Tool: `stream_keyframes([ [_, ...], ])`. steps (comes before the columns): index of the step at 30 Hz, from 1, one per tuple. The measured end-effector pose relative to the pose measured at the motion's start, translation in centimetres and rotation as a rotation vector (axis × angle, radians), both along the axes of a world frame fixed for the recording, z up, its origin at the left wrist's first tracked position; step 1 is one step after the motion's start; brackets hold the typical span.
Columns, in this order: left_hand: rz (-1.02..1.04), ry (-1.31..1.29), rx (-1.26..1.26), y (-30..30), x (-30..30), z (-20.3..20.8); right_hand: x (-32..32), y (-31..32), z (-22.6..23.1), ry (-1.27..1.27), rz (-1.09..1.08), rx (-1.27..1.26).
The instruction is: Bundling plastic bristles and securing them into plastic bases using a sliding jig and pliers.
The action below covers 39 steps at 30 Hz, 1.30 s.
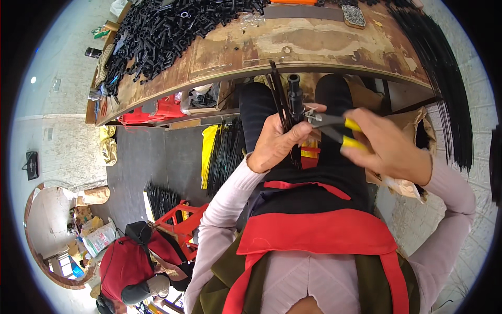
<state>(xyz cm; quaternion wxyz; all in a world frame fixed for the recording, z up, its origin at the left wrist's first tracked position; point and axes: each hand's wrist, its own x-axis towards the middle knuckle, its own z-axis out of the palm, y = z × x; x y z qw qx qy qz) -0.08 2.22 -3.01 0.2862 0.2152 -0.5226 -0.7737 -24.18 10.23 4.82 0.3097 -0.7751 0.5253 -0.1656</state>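
In front of my lap, my left hand [280, 138] is closed around a bundle of thin black rods [278, 94] and a black tubular part [296, 97] with a round open top. My right hand [392, 144] grips pliers [330, 120] with black and yellow handles, which are spread apart. The jaws of the pliers meet the tubular part beside my left thumb, where small silvery metal shows. Exactly what the jaws bite on is too small to make out. My right fingers are slightly blurred.
A worn wooden table [314, 47] stands ahead, with a large heap of black plastic parts [162, 36] on its left. Long black rods [444, 78] hang over its right end. More rod bundles [225, 157] stand left, near a red stool [180, 220] and another person [130, 267].
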Motion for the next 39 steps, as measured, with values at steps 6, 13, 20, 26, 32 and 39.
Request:
stream_keyframes([
  [6,-0.005,0.022,-0.028,-0.2,0.0,-0.5,-0.3,-1.1,0.9,-0.227,-0.009,0.506],
  [13,0.106,-0.014,-0.011,0.3,-0.6,0.5,0.0,-0.2,-0.7,0.028,-0.03,-0.235],
  [20,-0.077,0.059,0.025,0.1,0.3,-0.5,-0.4,-1.2,-0.2,-0.595,-0.024,1.133],
  [26,0.033,0.055,-0.054,0.3,-0.1,-0.2,0.6,0.0,-2.1,-0.175,-0.15,-0.055],
  [32,0.023,0.015,-0.109,0.7,0.1,-0.9,0.3,-1.1,-0.7,-0.384,-0.057,0.724],
  [39,-0.024,0.04,-0.068,1.1,-0.1,-0.7,0.0,-1.8,2.7,-0.048,0.053,0.631],
])
